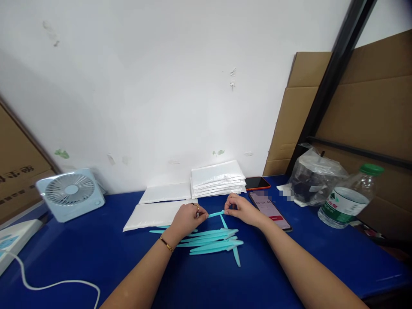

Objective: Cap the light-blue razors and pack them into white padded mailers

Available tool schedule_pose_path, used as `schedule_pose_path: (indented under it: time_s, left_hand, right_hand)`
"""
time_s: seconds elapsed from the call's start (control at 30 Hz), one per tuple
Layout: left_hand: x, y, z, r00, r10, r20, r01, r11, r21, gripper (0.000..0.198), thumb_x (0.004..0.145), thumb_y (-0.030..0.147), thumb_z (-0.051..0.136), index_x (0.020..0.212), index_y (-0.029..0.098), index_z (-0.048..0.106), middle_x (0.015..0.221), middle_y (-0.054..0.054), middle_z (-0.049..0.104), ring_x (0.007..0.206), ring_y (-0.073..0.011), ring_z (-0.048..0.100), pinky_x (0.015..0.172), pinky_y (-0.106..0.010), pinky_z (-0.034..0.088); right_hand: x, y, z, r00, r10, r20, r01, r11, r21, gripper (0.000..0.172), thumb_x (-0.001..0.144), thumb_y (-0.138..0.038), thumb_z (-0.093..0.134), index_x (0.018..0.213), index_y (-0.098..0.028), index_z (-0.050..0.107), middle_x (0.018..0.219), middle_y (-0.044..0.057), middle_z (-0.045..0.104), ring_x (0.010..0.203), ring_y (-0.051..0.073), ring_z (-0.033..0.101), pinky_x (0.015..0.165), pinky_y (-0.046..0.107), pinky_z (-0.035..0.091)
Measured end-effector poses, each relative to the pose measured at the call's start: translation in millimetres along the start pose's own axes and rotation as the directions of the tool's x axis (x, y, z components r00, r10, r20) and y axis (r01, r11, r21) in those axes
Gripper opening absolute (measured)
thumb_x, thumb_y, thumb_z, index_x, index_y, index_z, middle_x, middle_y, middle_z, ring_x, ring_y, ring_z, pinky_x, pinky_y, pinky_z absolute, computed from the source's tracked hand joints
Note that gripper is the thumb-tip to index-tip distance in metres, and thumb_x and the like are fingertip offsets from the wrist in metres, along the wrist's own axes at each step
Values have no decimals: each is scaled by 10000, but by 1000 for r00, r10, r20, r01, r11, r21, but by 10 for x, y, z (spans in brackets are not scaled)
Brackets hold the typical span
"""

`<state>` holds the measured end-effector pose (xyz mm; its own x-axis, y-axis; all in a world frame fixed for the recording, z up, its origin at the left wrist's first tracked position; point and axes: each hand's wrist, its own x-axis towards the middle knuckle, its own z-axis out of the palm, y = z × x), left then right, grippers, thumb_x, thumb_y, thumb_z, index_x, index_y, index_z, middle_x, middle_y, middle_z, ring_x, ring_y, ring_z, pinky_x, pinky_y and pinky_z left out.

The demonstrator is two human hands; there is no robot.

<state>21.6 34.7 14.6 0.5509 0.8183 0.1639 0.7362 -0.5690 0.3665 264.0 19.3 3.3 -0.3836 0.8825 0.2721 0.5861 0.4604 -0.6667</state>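
Note:
Between my two hands stretches a thin, tapered turquoise plastic piece [215, 214]. My left hand [189, 219] pinches its left end, and my right hand [240, 209] pinches the other end between thumb and fingers. Another turquoise piece slants down from near my right fingertips. Just below the hands, several similar long turquoise pieces [215, 245] lie in a loose pile on the blue table [206, 283], mostly side by side, one sticking out toward me. Part of the pile is hidden behind my left wrist. What the pieces are exactly cannot be made out.
White padded envelopes lie behind my left hand, with a stack of envelopes [217, 178] against the wall. Two phones [272, 210] rest at the right, near a plastic bag [313, 180] and a water bottle [346, 201]. A small fan [72, 193] and a white cable [61, 282] are left.

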Motion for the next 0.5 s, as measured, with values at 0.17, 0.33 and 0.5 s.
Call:
schedule_pose_path:
  time_s: [0.17, 0.33, 0.5]
  left_hand:
    - [3, 6, -58, 999, 23, -43, -19, 995, 94, 221, 813, 327, 473, 763, 236, 668, 839, -15, 661, 836, -184, 541, 760, -292, 338]
    - [-64, -114, -192, 993, -100, -56, 104, 992, 73, 218, 786, 368, 497, 885, 257, 655, 904, -23, 646, 906, -213, 522, 803, -319, 342]
    - [-335, -381, -465, 977, -157, 146, 156, 988, 18, 225, 646, 295, 601, 864, 278, 655, 858, 16, 605, 755, -162, 548, 647, -244, 376]
  right_hand:
    - [27, 43, 34, 1000, 16, 2, -16, 1000, 7, 149, 759, -330, 597, 743, -184, 621, 831, 10, 504, 690, 117, 480, 630, 240, 392]
    - [48, 126, 36, 994, 97, -59, -98, 995, -11, 180, 750, -347, 593, 739, -174, 642, 822, 21, 522, 688, 128, 491, 643, 258, 403]
    - [17, 59, 25, 997, 42, -66, -45, 998, -41, 162, 800, -307, 535, 806, -195, 653, 862, 28, 544, 708, 130, 505, 655, 258, 407]
